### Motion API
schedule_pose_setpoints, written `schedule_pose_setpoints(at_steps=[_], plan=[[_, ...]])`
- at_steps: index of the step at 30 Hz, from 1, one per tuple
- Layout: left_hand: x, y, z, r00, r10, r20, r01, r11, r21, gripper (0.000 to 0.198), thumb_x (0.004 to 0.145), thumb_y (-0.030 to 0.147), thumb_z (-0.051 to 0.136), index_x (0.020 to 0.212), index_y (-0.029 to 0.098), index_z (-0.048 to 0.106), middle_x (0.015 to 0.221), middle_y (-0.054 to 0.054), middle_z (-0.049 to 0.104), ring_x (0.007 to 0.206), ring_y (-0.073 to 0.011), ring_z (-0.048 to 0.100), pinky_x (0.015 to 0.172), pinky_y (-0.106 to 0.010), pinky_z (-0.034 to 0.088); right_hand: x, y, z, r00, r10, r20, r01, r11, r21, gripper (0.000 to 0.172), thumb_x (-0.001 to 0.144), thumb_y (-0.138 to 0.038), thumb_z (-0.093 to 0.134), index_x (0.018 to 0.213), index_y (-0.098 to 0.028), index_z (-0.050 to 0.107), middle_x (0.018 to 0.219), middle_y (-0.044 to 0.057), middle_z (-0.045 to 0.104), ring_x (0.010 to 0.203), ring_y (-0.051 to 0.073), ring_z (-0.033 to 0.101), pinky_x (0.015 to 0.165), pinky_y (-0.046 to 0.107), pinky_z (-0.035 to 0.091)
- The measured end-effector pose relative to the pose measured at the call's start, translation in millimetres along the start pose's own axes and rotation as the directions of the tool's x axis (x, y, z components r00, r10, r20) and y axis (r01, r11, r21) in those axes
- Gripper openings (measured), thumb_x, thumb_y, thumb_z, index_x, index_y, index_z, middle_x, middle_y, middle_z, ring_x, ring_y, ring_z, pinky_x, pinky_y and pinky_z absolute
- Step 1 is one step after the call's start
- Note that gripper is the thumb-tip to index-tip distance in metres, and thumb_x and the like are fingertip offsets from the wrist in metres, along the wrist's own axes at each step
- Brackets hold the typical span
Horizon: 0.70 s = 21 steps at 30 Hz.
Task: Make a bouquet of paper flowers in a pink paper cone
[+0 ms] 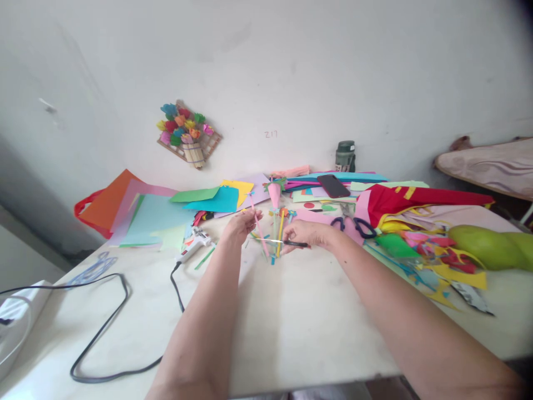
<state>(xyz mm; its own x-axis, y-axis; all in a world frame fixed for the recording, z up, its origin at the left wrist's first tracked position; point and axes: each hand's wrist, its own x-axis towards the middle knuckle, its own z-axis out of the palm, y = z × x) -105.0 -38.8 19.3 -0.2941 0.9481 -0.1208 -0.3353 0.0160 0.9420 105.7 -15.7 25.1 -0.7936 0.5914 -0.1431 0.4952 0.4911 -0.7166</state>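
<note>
My left hand (244, 224) pinches a thin pink paper stick (259, 226) that slants down toward the table. In my right hand (307, 234) is a small pair of scissors with black handles (295, 243), its blades pointing left across the lower part of the pink stick. Whether the blades touch the stick, I cannot tell. Several thin paper sticks lie just beyond, among them a yellow one (280, 224). A pink paper cone flower (273, 194) with green leaves lies behind them.
A white glue gun (195, 243) with a black cord lies left. Coloured paper sheets (154, 214) spread along the wall. At right are dark-handled scissors (365, 228), a phone (333, 186), paper scraps (441, 278) and a red cloth (387, 203). A green bottle (345, 156) stands behind.
</note>
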Motion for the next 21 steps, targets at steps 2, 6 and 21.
schedule_pose_setpoints(at_steps=[2,6,21], plan=[[0,-1,0.5,1.0,0.002,-0.003,-0.002,1.0,-0.006,0.004,0.073,0.013,0.064,0.077,0.012,0.065,0.08,-0.008,0.072,0.076,-0.0144,0.068,0.051,-0.016,0.045,0,0,-2,1.0,-0.018,0.005,0.018,0.999,-0.029,0.041,0.054,-0.05,0.076,0.071,-0.015,0.064,0.046,-0.008,0.044,0.038,0.005,0.034,0.038,0.02,0.027],[4,-3,-0.8,1.0,0.008,-0.014,-0.008,1.0,-0.006,0.002,0.073,0.014,0.064,0.075,0.012,0.064,0.077,-0.007,0.071,0.069,-0.0122,0.067,0.049,-0.015,0.045,1,-3,-3,0.999,-0.035,0.023,0.036,0.999,-0.04,0.04,0.054,-0.049,0.076,0.068,-0.014,0.063,0.044,-0.009,0.04,0.038,0.004,0.031,0.038,0.021,0.026],[3,-10,-2.1,1.0,-0.009,0.019,0.005,0.982,0.187,0.011,0.062,0.013,0.071,0.072,0.01,0.067,0.055,0.001,0.057,0.045,-0.0059,0.049,0.047,-0.018,0.04,-30,23,-33,0.987,-0.14,-0.084,0.163,0.856,0.491,0.032,0.068,-0.044,0.065,0.072,-0.016,0.051,0.044,-0.007,0.048,0.034,0.005,0.038,0.034,0.019,0.026]])
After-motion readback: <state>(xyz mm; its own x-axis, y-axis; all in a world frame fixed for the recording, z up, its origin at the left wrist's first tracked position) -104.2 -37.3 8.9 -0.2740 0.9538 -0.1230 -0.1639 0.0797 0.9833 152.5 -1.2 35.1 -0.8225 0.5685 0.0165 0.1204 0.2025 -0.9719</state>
